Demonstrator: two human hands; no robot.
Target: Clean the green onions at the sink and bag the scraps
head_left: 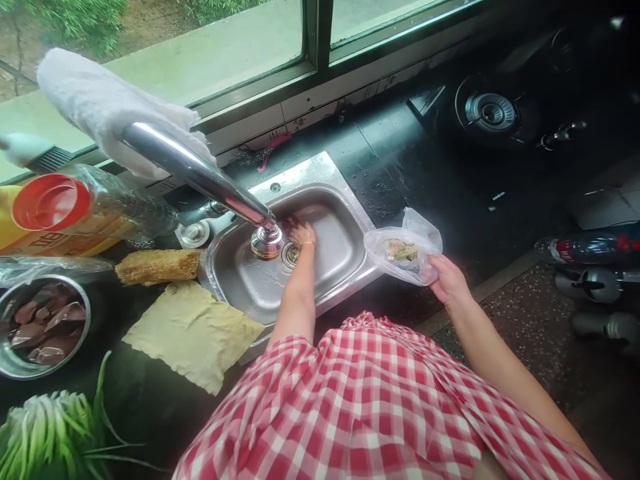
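My left hand (300,235) reaches down into the steel sink (345,267), right beside the drain (291,254); its fingers are bunched, and whether anything is in them is hidden. The curved tap (200,175) crosses above that hand. To the right of the sink, over the dark counter edge, my right hand (450,280) holds a clear plastic bag (406,250). The bag has some brownish scraps inside.
Left of the sink lie a yellow cloth (193,333), a loofah sponge (157,265), a red-capped bottle (85,208) and a steel bowl of meat pieces (43,323). Green chives (50,433) lie at the bottom left. A gas stove (493,110) sits at the far right.
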